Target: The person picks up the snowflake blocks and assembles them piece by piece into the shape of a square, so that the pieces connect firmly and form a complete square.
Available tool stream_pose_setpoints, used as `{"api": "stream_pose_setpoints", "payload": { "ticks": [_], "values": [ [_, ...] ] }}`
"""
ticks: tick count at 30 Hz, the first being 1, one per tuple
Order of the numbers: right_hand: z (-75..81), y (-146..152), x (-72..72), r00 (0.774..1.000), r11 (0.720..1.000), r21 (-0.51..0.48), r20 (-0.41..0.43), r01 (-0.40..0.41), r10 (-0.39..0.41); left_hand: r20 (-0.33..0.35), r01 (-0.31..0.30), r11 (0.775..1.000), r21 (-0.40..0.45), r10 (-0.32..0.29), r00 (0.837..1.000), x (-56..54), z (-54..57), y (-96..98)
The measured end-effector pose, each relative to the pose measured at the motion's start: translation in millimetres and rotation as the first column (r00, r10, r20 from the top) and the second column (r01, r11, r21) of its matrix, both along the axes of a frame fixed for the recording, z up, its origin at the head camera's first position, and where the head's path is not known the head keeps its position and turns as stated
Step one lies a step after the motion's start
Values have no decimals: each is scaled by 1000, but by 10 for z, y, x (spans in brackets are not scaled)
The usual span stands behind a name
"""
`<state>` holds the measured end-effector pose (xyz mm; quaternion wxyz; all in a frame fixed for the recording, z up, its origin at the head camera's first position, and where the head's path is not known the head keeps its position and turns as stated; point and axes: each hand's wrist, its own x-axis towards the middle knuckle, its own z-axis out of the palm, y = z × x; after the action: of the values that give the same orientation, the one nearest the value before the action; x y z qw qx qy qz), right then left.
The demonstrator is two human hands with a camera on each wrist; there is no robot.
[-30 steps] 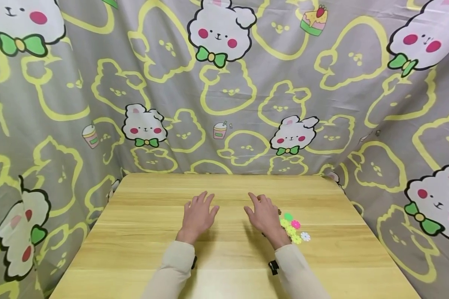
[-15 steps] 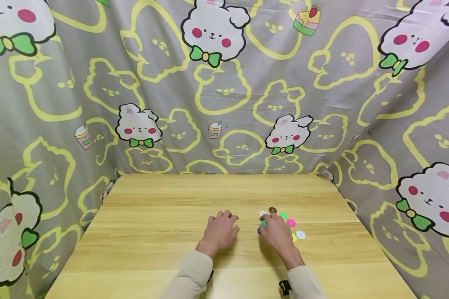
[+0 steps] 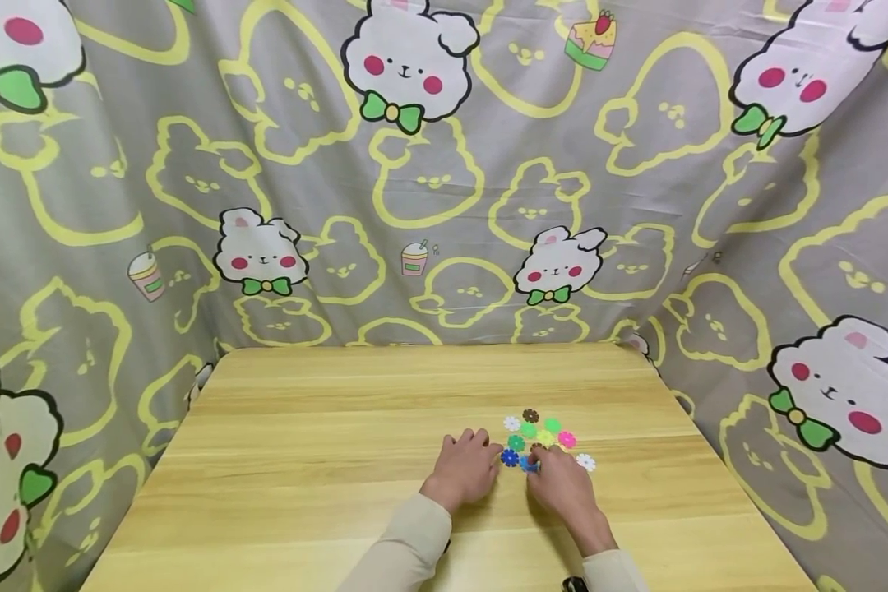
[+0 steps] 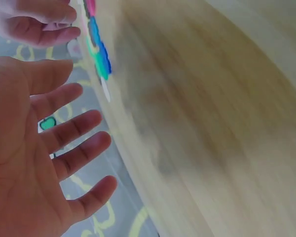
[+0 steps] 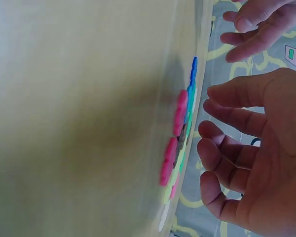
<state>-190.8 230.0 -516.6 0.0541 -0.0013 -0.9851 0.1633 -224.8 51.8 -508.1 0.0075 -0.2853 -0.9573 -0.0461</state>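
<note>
Several flat flower-shaped plastic discs lie in a loose cluster on the table. Among them are a dark blue disc [image 3: 510, 458], a white disc [image 3: 512, 423], a brown disc [image 3: 530, 416] and a pink disc [image 3: 566, 440]. My right hand [image 3: 565, 485] hovers over the near side of the cluster and hides some discs. Its fingers are loosely bent, and the right wrist view shows nothing between them; two pinkish-red discs [image 5: 180, 112] lie near them there. My left hand [image 3: 464, 467] is left of the dark blue disc, palm down, with spread fingers [image 4: 81, 153] and nothing held.
The wooden table [image 3: 303, 427] reaches back to a grey curtain [image 3: 481, 197] with rabbit and yellow outline prints, which also hangs at both sides. Another white disc [image 3: 585, 462] lies at the cluster's right edge.
Both hands have moved; the left came rightward to the cluster's edge. The right drew back toward the near side, uncovering more discs. The head view has turned slightly right.
</note>
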Motion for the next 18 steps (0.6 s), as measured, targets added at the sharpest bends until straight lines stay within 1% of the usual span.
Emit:
{"api": "stream_pose_setpoints", "payload": {
  "ticks": [7, 13, 18],
  "values": [
    [-39, 40, 65, 997, 999, -31, 70, 14, -12, 10, 22, 998, -62, -22, 1000, -7, -14, 125],
    [-59, 71, 87, 996, 999, -28, 85, 22, -19, 16, 29, 993, -116, -28, 999, 5, -43, 180],
    [-72, 80, 91, 995, 999, -32, 97, 25, -21, 19, 34, 993, -111, -32, 999, -10, -78, 184]
  ]
}}
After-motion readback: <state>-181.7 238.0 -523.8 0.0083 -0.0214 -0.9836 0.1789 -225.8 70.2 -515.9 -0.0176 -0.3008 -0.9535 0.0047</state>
